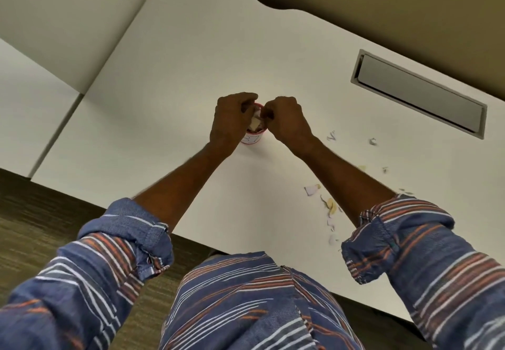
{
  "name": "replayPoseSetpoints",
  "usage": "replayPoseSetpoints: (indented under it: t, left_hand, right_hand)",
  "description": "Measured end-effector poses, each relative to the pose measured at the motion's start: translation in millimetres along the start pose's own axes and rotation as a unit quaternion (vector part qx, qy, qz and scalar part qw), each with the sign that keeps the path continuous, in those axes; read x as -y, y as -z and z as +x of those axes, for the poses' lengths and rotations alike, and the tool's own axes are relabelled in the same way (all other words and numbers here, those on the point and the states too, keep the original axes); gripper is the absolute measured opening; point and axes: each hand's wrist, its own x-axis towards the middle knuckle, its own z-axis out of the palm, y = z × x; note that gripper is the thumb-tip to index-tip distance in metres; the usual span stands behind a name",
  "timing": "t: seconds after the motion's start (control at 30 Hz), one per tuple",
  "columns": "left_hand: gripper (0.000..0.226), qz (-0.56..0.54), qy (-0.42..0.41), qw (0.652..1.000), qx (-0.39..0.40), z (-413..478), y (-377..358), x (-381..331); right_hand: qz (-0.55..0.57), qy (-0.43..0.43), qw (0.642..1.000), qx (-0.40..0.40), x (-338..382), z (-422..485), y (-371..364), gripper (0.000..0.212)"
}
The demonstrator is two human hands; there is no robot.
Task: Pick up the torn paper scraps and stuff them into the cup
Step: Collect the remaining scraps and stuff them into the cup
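Observation:
A small cup [252, 138] with a red rim and a white label stands in the middle of the white table [191, 62]. Paper scraps [256, 124] poke out of its top. My left hand [231, 120] wraps around the cup's left side, fingers curled over the rim. My right hand [287, 121] is closed just to the right of the rim, fingertips pinched on the scraps at the cup's mouth. More torn scraps [329, 206] lie scattered on the table to the right, under and beside my right forearm.
A grey cable hatch [418, 94] is set into the table at the far right. Small scraps [373, 141] lie between it and the cup. A seam [82, 95] divides this table from another on the left. Carpet shows below the near edge.

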Motion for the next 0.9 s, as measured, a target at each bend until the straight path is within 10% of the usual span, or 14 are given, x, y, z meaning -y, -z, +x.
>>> replayPoseSetpoints:
  t: [0.2,0.43,0.9]
  left_hand:
    - [0.026,-0.050,-0.021,0.995,-0.080,-10,5,-2]
    - [0.027,0.211,-0.076,0.963,0.148,-6,-2,-8]
    - [0.016,0.411,-0.079,0.878,0.232,23,-30,-15]
  right_hand:
    - [-0.010,-0.002,1.000,0.004,7,-1,-8,0.021]
    - [0.131,-0.043,0.990,-0.038,-11,-7,15,0.012]
    - [0.168,-0.257,0.949,-0.065,-172,-130,27,0.012]
